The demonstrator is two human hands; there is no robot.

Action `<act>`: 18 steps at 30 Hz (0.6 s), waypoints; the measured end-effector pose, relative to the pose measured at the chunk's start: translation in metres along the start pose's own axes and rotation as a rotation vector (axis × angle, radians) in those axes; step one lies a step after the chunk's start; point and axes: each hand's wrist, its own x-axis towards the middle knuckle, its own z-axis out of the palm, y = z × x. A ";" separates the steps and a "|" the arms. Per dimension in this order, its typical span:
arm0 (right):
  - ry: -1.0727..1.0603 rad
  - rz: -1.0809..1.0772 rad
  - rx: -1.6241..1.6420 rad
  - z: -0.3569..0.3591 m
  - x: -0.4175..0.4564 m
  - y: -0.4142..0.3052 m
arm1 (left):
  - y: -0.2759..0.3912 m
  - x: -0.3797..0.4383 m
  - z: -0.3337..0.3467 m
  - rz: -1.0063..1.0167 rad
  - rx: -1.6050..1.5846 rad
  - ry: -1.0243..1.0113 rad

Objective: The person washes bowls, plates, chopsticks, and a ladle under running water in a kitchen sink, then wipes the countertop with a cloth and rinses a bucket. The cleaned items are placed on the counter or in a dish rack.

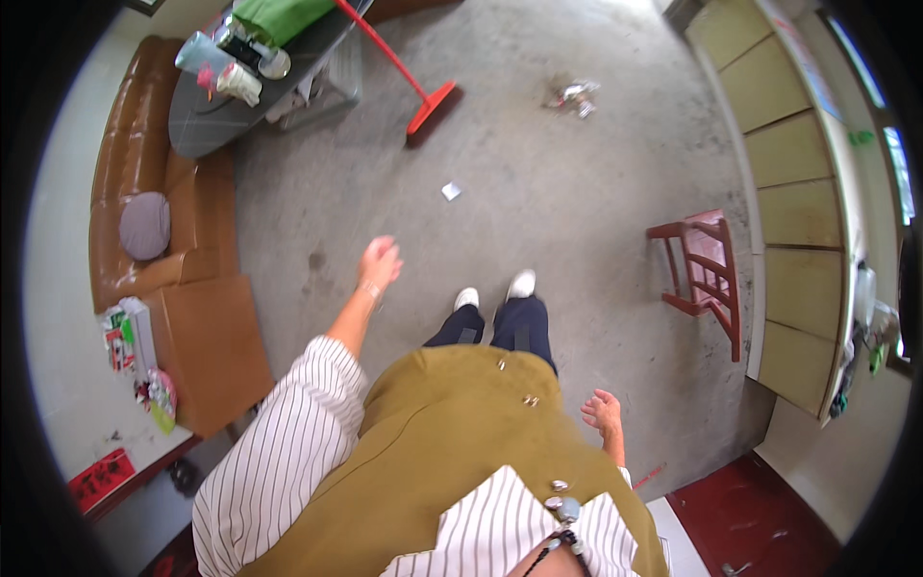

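Note:
My left hand (380, 261) hangs out in front of my body over the concrete floor (404, 216), its fingers loosely curled and nothing visible in them. A band circles that wrist. Low on the other side, my right hand (602, 412) is empty with its fingers apart. Ahead on the floor lies a small whitish square scrap (451, 191). Beyond it stands a red broom (430, 112), its handle reaching up to the edge of a dark oval table (209, 133). Farther right is a little heap of litter (577, 99).
A reddish wooden chair (703, 270) stands at right, before a row of pale cabinets (800, 216). Along the left wall runs a brown tufted sofa (119, 173) with a grey cushion (146, 226) and a brown box-shaped unit (209, 346). A dark red door (750, 512) is behind me.

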 end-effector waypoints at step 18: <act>-0.108 -0.290 0.125 -0.053 0.113 -0.389 | 0.195 0.108 0.114 -0.167 0.012 0.215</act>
